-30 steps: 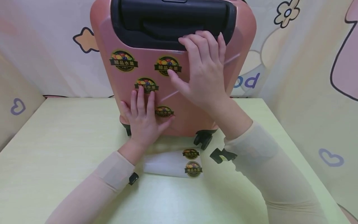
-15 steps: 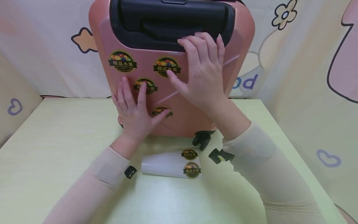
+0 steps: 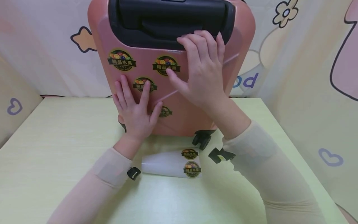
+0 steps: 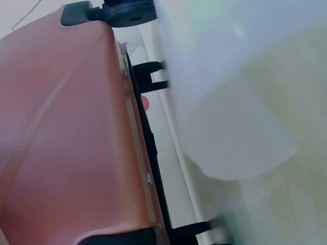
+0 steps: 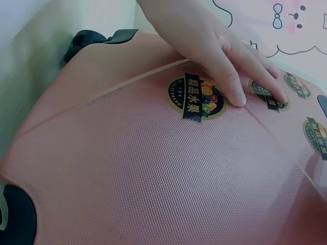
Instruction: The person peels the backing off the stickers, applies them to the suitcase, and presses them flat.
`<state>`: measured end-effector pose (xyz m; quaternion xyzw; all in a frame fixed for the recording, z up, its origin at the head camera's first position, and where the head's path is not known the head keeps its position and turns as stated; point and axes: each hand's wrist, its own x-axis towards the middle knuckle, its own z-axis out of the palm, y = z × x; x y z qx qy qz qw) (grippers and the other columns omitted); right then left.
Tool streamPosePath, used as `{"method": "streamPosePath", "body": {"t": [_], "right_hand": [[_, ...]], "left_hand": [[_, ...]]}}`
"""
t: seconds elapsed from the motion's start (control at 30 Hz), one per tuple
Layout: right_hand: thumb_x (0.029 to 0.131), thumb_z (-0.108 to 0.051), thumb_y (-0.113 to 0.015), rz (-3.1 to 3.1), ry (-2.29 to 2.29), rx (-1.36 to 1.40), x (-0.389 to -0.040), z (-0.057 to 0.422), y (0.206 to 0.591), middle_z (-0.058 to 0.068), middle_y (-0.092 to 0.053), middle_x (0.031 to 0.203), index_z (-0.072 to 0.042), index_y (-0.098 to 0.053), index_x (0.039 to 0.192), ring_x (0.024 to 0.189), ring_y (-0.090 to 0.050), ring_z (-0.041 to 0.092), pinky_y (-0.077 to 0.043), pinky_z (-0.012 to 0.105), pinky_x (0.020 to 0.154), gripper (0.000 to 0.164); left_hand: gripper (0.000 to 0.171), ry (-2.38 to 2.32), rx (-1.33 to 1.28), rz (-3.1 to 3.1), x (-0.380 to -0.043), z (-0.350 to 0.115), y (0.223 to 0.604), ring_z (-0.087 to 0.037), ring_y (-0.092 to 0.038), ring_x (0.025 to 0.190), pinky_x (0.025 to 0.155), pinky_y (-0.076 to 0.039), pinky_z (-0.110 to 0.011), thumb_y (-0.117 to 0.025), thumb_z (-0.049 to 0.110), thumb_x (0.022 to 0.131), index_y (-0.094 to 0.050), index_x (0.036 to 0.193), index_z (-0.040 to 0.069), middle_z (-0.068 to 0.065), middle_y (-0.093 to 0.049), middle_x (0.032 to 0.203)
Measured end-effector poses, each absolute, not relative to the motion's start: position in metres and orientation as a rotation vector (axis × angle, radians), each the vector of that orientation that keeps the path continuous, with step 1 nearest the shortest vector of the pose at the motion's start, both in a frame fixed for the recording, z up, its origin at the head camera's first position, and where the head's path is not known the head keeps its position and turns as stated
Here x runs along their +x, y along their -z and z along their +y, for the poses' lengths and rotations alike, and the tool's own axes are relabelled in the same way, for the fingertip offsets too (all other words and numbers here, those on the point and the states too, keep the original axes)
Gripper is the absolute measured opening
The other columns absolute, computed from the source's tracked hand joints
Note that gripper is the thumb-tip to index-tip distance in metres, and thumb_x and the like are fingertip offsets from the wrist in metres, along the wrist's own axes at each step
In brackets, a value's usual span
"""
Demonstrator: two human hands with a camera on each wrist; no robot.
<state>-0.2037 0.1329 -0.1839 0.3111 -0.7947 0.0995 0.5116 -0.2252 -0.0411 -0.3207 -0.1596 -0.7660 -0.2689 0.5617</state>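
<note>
A pink suitcase (image 3: 190,121) stands upright on the table, its front bearing several round fruit stickers. My left hand (image 3: 134,116) lies with spread fingers on its lower left. The index fingertip touches the middle sticker (image 3: 141,84), and the thumb covers the left part of the lowest sticker (image 3: 166,111). In the right wrist view, the left hand (image 5: 209,43) reaches over the shell beside a sticker (image 5: 193,97). My right hand (image 3: 205,70) rests on the suitcase, fingertips on the black handle panel (image 3: 134,34), thumb over the upper right sticker (image 3: 162,63). The left wrist view shows no fingers.
A white sticker sheet (image 3: 165,165) with two stickers at its right end lies on the table (image 3: 67,140) before the suitcase. A black caster wheel (image 3: 203,140) stands just behind it. Patterned curtains (image 3: 56,62) hang behind and at the sides.
My left hand has shifted left and slightly up across the suitcase. Its thumb has drawn in from across the lowest sticker, baring that sticker's right part. The right hand stays in place.
</note>
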Motion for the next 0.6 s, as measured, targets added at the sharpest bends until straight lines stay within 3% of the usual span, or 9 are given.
{"method": "streamPosePath", "body": {"t": [0.2, 0.5, 0.6], "right_hand": [[0.087, -0.044, -0.055, -1.907, -0.220, 0.749, -0.2035, 0.1324, 0.1847, 0.017, -0.050, 0.125, 0.001, -0.050, 0.126, 0.124, -0.034, 0.031, -0.003, 0.043, 0.111, 0.060], [0.087, -0.045, -0.054, -1.901, -0.228, 0.752, -0.2042, 0.1306, 0.1847, 0.016, -0.050, 0.125, 0.000, -0.050, 0.126, 0.124, -0.034, 0.029, -0.003, 0.043, 0.111, 0.059], [0.087, -0.045, -0.055, -1.905, -0.251, 0.744, -0.2038, 0.1316, 0.1848, 0.016, -0.050, 0.125, 0.000, -0.050, 0.126, 0.125, -0.033, 0.029, -0.003, 0.043, 0.111, 0.060]], "left_hand": [[0.078, 0.610, -0.367, -1.847, -0.2251, -0.0405, 0.3238, -0.035, -0.003, 0.139, 0.107, 0.000, -0.057, -0.055, 0.060, 0.082, -0.015, 0.147, 0.043, -0.016, -0.008, 0.153], [0.060, 0.568, -0.356, -1.853, -0.2267, -0.0399, 0.3264, -0.037, -0.002, 0.139, 0.106, 0.001, -0.059, -0.043, 0.044, 0.095, -0.013, 0.147, 0.043, -0.016, -0.007, 0.153], [0.069, 0.519, -0.330, -1.884, -0.2274, -0.0385, 0.3264, -0.038, -0.001, 0.139, 0.106, 0.000, -0.059, -0.045, 0.054, 0.091, -0.007, 0.148, 0.042, -0.015, -0.003, 0.154]]}}
